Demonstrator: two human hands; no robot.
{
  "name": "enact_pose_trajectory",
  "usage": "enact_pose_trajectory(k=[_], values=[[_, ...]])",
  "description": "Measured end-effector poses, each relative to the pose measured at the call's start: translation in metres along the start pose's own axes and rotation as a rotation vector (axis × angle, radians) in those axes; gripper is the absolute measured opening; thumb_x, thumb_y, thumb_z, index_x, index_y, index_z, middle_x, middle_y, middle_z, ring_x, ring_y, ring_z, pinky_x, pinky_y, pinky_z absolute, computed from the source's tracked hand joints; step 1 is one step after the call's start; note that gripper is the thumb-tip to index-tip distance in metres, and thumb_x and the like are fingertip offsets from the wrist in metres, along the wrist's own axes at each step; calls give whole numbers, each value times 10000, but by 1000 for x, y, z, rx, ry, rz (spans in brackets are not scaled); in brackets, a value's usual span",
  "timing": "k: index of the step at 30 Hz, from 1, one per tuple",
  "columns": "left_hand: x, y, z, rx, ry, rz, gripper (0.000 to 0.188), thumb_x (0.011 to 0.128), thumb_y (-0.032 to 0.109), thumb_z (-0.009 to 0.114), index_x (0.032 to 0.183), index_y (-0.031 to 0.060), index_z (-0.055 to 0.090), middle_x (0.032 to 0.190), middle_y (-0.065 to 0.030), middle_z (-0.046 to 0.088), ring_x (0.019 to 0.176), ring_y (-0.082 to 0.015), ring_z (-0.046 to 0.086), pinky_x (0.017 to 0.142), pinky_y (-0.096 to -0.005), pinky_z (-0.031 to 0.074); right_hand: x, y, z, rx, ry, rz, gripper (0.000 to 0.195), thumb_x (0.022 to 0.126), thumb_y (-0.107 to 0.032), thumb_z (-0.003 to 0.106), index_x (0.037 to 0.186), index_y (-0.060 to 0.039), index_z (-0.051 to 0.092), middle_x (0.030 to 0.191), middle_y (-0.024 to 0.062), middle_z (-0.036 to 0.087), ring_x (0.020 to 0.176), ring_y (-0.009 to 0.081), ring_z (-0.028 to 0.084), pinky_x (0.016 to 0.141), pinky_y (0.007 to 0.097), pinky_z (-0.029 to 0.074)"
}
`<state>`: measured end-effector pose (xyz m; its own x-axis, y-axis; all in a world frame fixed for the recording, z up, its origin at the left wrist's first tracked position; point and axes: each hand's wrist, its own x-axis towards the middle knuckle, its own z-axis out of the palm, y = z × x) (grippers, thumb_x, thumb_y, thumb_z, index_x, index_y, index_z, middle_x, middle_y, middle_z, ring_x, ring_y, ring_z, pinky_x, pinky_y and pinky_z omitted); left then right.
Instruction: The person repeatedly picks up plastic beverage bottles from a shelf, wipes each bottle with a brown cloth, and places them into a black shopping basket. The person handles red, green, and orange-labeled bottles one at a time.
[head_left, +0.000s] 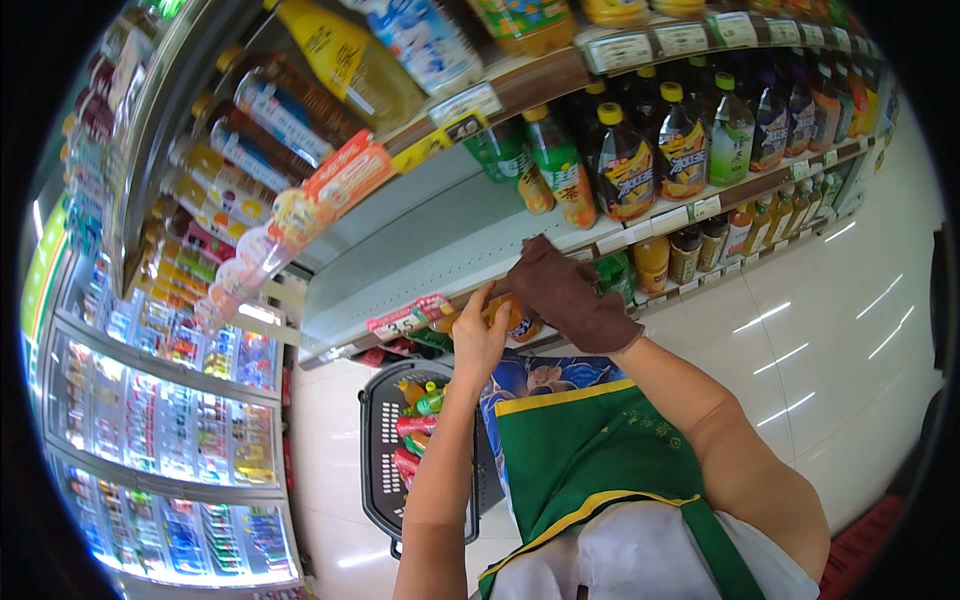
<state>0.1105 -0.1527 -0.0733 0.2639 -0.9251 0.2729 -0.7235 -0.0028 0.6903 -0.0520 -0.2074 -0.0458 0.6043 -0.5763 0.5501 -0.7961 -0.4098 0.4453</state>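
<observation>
A brown cloth covers my right hand (566, 296), which rests at the front edge of a store shelf (420, 262); the cloth hides its fingers. Bare, with thumb and forefinger apart, my left hand (480, 330) is raised at the same shelf edge, left of the cloth. Orange drink bottles (523, 324) show on the level below, behind my hands. Just beyond the cloth stands a green-labelled tea bottle (562, 169), beside dark bottles with yellow caps (625, 169). A pink price tag (409, 316) is clipped to the shelf edge at the left.
A dark plastic shopping basket (382, 480) with several bottles sits on the tiled floor, lower left. Lit drink coolers (165, 435) line the left side. Large bottles (345, 64) fill the upper shelf, whose edge carries an orange promotional strip (330, 184). Something red lies at lower right.
</observation>
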Motion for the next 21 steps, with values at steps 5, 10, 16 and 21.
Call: enact_pose_trajectory(k=[5,10,16,21], values=[[76,2,41,-25,-69,-55,517,871,262,647,1268,-37,507,1074,-213,657,926,-243,661,792,-315,528,-3,22,61,228,-160,22,76,817,-119,512,863,-82,560,795,68,537,793,173,563,684,287,463],[149,-8,78,-17,-6,-174,727,774,330,721,1319,-60,441,990,-193,680,780,-212,646,666,-310,524,-9,20,88,704,-120,47,69,798,-120,526,826,-95,584,817,78,552,810,195,571,696,309,468],[200,-28,117,-26,124,-116,556,726,307,737,1124,-17,524,992,-196,669,881,-308,664,765,-373,509,-12,17,95,757,50,54,71,776,-122,543,782,-110,613,843,90,571,831,222,581,710,335,474],[203,-25,139,-313,230,-17,389,771,154,690,1088,-10,536,929,-163,680,822,-243,673,705,-340,514,-4,21,100,774,125,73,80,757,-123,558,745,-123,637,864,100,586,848,244,589,722,357,479]])
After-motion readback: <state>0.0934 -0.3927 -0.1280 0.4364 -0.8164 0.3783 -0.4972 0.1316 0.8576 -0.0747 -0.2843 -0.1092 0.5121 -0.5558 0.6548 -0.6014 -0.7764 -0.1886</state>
